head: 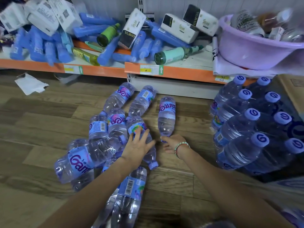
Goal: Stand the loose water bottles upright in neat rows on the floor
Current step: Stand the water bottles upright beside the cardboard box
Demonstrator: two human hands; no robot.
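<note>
I see loose bottles [115, 129] lying on their sides, clear with blue caps and labels, heaped at centre. At three o'clock, upright bottles [256, 125] stand in rows.

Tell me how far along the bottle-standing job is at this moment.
Done: a block of upright bottles stands in rows on the right. In hand: the right hand grips the cap end of a lying bottle; the left hand rests on another lying bottle. Left: the pile of loose bottles on the floor all lie on their sides, so plenty remains.
</note>
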